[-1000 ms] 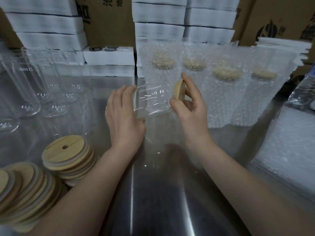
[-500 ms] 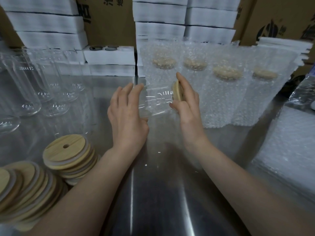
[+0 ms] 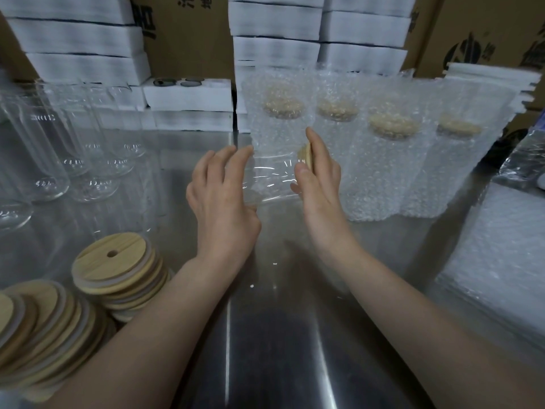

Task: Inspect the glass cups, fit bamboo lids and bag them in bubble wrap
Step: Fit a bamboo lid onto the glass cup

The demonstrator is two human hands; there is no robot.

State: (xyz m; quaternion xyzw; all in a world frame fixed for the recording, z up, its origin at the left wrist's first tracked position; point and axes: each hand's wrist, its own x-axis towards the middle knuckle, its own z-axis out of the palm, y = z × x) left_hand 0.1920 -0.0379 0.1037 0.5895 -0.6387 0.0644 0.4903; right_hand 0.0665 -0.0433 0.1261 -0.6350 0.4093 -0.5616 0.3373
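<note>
Glass cup (image 3: 271,178) lies sideways in the air between both hands, above the steel table (image 3: 271,335). The left hand (image 3: 221,199) braces its base with straight, spread fingers. The right hand (image 3: 321,184) presses a bamboo lid (image 3: 305,156) against its mouth with flat fingers. Bare steel lies near the forearms. Lid stacks (image 3: 115,261) and empty glasses (image 3: 44,149) crowd the left, bagged cups (image 3: 383,160) stand just behind, and a bubble-wrap pile (image 3: 495,255) borders the right.
</note>
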